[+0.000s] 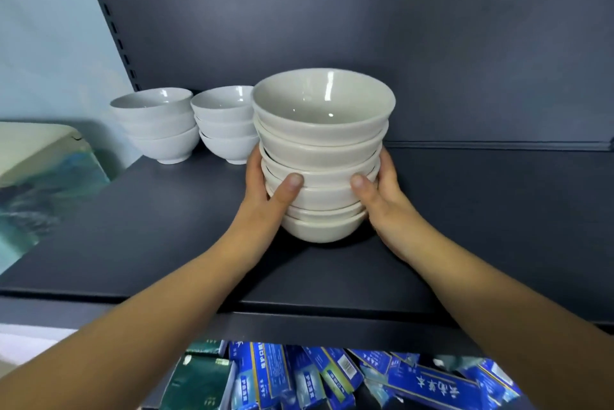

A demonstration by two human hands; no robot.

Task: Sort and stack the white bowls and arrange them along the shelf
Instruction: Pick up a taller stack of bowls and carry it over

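A tall stack of several cream-white bowls [321,157] stands on the dark shelf [166,237] at its middle. My left hand [269,187] grips the stack's left side, thumb across the front. My right hand [378,190] grips the right side the same way. Behind and to the left stand two shorter stacks of white bowls, one at the far left [156,125] and one beside it [226,124], each three high. The nearer short stack sits close to the tall stack's left rim.
The shelf's dark back panel [432,44] rises behind the bowls. A slotted upright [109,27] runs along the left. A pale box with green print [43,170] lies left of the shelf. Blue and green cartons [315,376] fill the level below.
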